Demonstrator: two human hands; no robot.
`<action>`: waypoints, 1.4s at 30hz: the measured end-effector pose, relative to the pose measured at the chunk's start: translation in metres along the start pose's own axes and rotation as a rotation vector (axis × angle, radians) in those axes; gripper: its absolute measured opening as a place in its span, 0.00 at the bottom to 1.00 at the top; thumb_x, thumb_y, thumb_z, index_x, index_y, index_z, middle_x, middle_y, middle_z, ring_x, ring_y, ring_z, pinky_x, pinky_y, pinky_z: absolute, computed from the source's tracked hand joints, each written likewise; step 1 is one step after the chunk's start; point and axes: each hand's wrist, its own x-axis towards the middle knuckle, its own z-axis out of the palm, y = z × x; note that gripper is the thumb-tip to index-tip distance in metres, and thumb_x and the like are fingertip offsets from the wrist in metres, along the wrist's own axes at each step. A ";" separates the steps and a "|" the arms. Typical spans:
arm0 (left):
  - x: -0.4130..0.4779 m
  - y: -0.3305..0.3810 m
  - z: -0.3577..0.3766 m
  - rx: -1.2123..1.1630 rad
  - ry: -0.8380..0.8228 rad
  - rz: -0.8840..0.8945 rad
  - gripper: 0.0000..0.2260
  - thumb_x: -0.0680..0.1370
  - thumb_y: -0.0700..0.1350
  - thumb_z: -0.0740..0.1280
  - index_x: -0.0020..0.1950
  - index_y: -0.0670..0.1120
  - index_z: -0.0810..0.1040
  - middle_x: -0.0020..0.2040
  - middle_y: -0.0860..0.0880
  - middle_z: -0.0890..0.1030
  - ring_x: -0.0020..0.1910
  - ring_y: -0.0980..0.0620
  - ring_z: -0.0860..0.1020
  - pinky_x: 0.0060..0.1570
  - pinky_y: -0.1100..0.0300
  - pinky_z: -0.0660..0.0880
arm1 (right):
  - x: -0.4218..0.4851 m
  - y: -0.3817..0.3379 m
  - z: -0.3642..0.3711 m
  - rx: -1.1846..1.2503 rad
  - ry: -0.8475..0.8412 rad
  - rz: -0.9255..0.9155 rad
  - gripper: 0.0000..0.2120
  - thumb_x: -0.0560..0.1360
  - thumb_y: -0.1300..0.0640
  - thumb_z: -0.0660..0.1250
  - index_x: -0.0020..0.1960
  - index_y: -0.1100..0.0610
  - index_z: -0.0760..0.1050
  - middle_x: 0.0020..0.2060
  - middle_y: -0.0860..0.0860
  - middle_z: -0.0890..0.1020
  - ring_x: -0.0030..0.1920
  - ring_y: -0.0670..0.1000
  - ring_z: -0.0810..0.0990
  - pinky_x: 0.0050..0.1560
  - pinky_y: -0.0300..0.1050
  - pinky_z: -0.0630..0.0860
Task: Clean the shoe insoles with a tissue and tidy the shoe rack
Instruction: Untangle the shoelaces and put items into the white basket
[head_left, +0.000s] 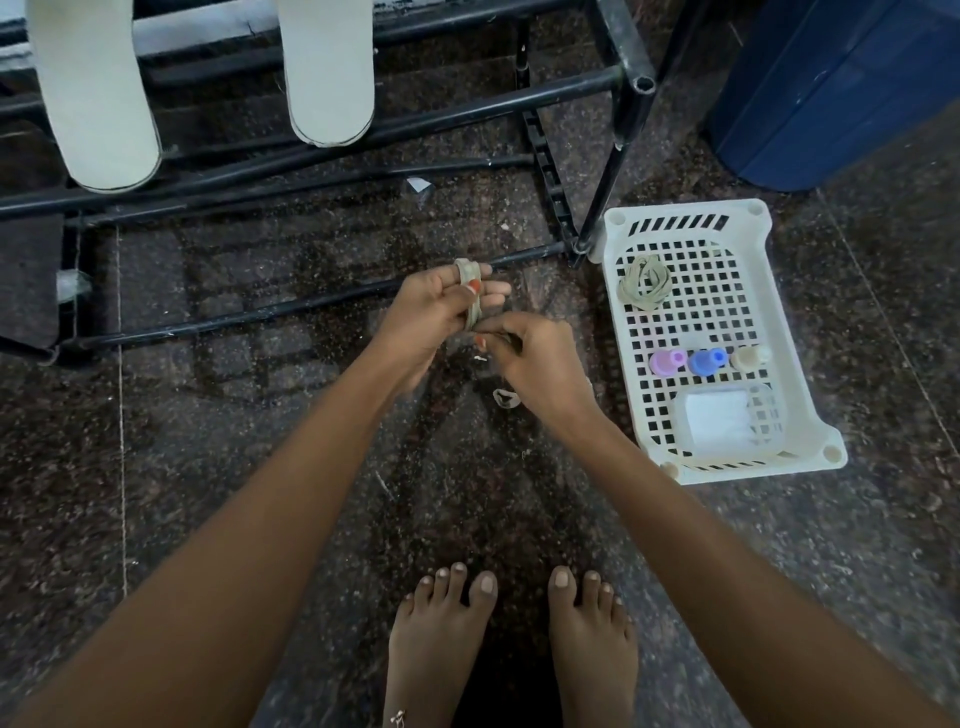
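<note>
text: none legible | labels: none | numbers: none | signs: none

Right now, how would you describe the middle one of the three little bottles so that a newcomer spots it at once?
Find the white perforated basket on the floor right of the black shoe rack. Three little bottles lie in a row across it. The middle one is the only blue bottle, flanked by a pink one and a cream one.
</note>
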 end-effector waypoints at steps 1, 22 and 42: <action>0.002 -0.002 0.000 0.054 -0.020 -0.008 0.09 0.81 0.35 0.56 0.59 0.39 0.73 0.50 0.44 0.80 0.42 0.59 0.81 0.46 0.68 0.78 | 0.001 0.000 -0.001 0.003 -0.002 0.000 0.08 0.73 0.67 0.66 0.49 0.62 0.81 0.45 0.57 0.84 0.45 0.52 0.81 0.48 0.43 0.74; -0.005 0.014 -0.005 0.230 -0.426 -0.214 0.10 0.81 0.41 0.57 0.57 0.42 0.77 0.43 0.50 0.85 0.43 0.58 0.82 0.46 0.66 0.77 | 0.017 0.008 -0.027 0.348 0.161 0.144 0.07 0.72 0.67 0.66 0.41 0.56 0.79 0.36 0.45 0.79 0.34 0.35 0.76 0.35 0.28 0.72; -0.003 0.017 -0.001 -0.451 -0.172 -0.098 0.11 0.80 0.35 0.55 0.56 0.37 0.75 0.45 0.45 0.84 0.44 0.56 0.83 0.54 0.62 0.78 | 0.001 0.017 0.006 0.086 -0.010 0.049 0.07 0.75 0.67 0.63 0.42 0.66 0.79 0.35 0.53 0.77 0.34 0.43 0.72 0.38 0.26 0.65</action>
